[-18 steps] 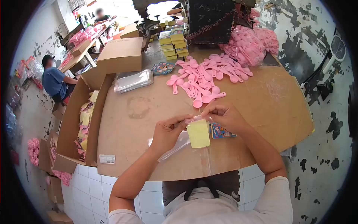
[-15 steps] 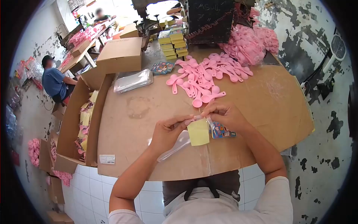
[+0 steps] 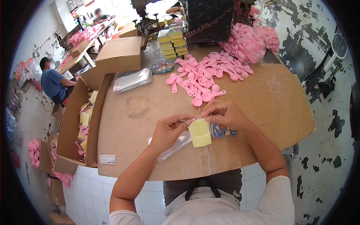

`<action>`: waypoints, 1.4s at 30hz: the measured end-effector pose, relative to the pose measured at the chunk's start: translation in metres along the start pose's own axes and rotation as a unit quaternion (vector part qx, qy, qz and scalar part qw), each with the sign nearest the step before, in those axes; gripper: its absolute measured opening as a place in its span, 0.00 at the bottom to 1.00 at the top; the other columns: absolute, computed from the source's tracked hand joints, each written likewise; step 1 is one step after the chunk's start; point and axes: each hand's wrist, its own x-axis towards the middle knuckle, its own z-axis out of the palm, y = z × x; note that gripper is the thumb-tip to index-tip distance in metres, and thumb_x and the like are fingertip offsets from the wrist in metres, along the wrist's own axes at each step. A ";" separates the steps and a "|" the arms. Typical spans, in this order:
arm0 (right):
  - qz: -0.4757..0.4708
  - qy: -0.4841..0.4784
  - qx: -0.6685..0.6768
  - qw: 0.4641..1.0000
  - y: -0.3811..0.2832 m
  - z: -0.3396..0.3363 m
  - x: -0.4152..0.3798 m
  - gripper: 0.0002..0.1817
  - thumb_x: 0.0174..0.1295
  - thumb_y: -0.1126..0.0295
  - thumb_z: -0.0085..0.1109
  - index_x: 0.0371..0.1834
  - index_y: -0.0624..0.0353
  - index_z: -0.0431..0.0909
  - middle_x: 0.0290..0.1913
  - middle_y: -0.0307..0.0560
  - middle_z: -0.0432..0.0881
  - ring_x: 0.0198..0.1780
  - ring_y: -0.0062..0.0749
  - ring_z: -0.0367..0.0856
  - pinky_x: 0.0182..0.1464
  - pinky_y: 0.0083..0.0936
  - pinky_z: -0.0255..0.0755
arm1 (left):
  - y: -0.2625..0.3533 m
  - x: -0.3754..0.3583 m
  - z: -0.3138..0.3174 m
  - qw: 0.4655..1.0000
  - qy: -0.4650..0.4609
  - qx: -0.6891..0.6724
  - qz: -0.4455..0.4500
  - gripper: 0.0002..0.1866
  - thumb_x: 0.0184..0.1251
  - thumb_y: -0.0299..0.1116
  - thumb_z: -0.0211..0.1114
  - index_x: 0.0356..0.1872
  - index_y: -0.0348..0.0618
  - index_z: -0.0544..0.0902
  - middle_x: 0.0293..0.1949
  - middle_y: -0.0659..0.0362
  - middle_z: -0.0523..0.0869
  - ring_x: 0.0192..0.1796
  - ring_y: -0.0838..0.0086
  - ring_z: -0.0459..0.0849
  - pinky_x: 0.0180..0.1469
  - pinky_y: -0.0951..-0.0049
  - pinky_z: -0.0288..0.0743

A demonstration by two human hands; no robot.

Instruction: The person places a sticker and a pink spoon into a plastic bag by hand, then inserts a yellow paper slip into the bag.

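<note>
My left hand and my right hand meet over the cardboard-covered table, both pinching the top edge of a small clear plastic bag with a yellow card hanging at it. A pink piece shows at the bag's mouth between my fingertips. A printed colourful card lies just under my right hand. A heap of pink plastic spoons lies beyond my hands.
An open carton of packed yellow-and-pink packets stands at the table's left edge. A stack of clear bags, a closed box, stacked yellow cards and bagged pink spoons sit further back. A seated person is at far left.
My hands stay together on the bag; the yellow card has shifted slightly and the view has moved up a little.
</note>
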 end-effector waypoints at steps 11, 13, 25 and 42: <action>-0.001 -0.002 0.008 1.000 0.003 0.000 0.000 0.10 0.70 0.80 0.66 0.53 0.66 0.85 0.48 0.41 0.86 0.49 0.21 0.82 0.52 0.23 0.77 | -0.007 0.002 -0.002 1.000 -0.005 0.006 0.001 0.15 0.78 0.26 0.67 0.61 0.33 0.86 0.53 0.55 0.92 0.52 0.77 0.89 0.55 0.73 0.86; -0.002 -0.006 0.006 1.000 0.007 0.000 0.001 0.13 0.70 0.79 0.66 0.56 0.65 0.83 0.47 0.40 0.86 0.48 0.21 0.82 0.51 0.23 0.77 | -0.007 0.003 -0.002 1.000 0.000 0.006 -0.001 0.15 0.78 0.26 0.67 0.61 0.34 0.87 0.52 0.56 0.92 0.50 0.79 0.89 0.53 0.76 0.85; 0.024 -0.025 0.067 0.997 -0.005 0.012 -0.002 0.28 0.70 0.77 0.67 0.73 0.63 0.70 0.46 0.40 0.84 0.48 0.21 0.83 0.50 0.22 0.78 | 0.007 0.000 0.005 0.999 0.002 -0.026 0.041 0.16 0.76 0.26 0.69 0.61 0.31 0.84 0.50 0.54 0.91 0.51 0.73 0.90 0.53 0.70 0.88; 0.029 -0.024 -0.420 0.907 -0.001 -0.058 -0.011 0.23 0.64 0.66 0.73 0.62 0.56 0.84 0.61 0.54 0.79 0.65 0.49 0.76 0.69 0.40 0.70 | 0.005 0.012 -0.047 0.948 0.109 0.296 0.052 0.21 0.71 0.41 0.74 0.61 0.43 0.86 0.55 0.60 0.89 0.47 0.73 0.87 0.53 0.67 0.80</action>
